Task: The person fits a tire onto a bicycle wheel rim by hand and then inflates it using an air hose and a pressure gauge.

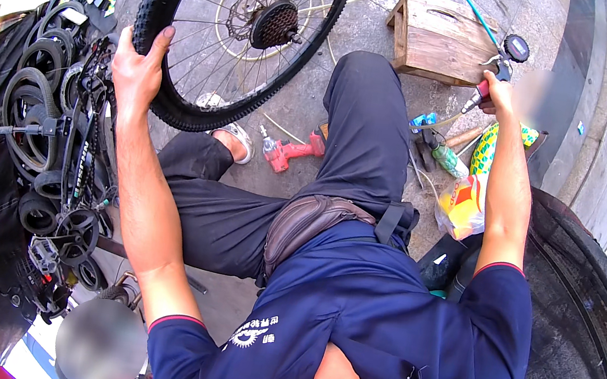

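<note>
A bicycle wheel with a knobby black tyre [274,70], spokes, a disc rotor and a dark cassette fills the upper left, held upright or tilted at an angle I cannot judge exactly. My left hand [138,71] grips the tyre's left side, thumb on the tread. At upper right, my right hand [500,93] is closed on an air inflator gun [479,95] with a round gauge [515,48] and a blue hose [475,11]. Between my legs, a red power tool [285,154] lies on the ground near my sandal [239,145].
A wooden crate [440,33] stands upper right beside a pale hose. Piled tyres and bike parts [40,111] line the left. Bottles [450,156] and plastic bags [462,205] lie by my right leg; a large dark curved object [568,307] is at the right.
</note>
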The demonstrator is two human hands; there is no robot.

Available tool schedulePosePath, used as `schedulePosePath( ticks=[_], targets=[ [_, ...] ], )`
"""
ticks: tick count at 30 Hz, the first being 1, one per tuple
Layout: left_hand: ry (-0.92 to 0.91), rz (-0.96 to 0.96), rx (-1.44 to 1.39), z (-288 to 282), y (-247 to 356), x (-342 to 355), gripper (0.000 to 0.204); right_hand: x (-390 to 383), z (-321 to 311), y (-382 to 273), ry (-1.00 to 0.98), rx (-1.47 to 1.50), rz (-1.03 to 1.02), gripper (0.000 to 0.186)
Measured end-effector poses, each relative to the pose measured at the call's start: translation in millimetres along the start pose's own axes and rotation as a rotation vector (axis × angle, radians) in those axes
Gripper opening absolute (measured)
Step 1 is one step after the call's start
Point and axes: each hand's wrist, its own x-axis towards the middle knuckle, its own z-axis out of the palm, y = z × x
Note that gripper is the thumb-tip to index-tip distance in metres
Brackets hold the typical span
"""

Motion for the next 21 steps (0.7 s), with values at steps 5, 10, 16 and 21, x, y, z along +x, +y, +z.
schedulePosePath(
  ticks=[5, 10, 16, 21],
  targets=[
    [-0.018, -0.01, -0.067, 4.7, -10.1, 5.0, 0.039, 4.0, -17.6, 1.5, 0.015, -0.298, 0.015, 0.071],
    [0.009, -0.049, -0.17, -3.4, -23.6, 5.1, 0.038, -28.4, -7.7, -33.8, 0.242, -0.848, -0.198, 0.071],
    [0.014, -0.17, -0.335, -6.1, -37.7, 9.0, 0.044, -33.0, 47.7, -67.4, 0.363, -0.609, -0.665, 0.049],
    [0.061, -0.224, -0.379, -13.3, -69.1, 6.4, 0.047, 4.7, 110.6, -79.5, 0.634, -0.434, -1.013, 0.045]
  ],
)
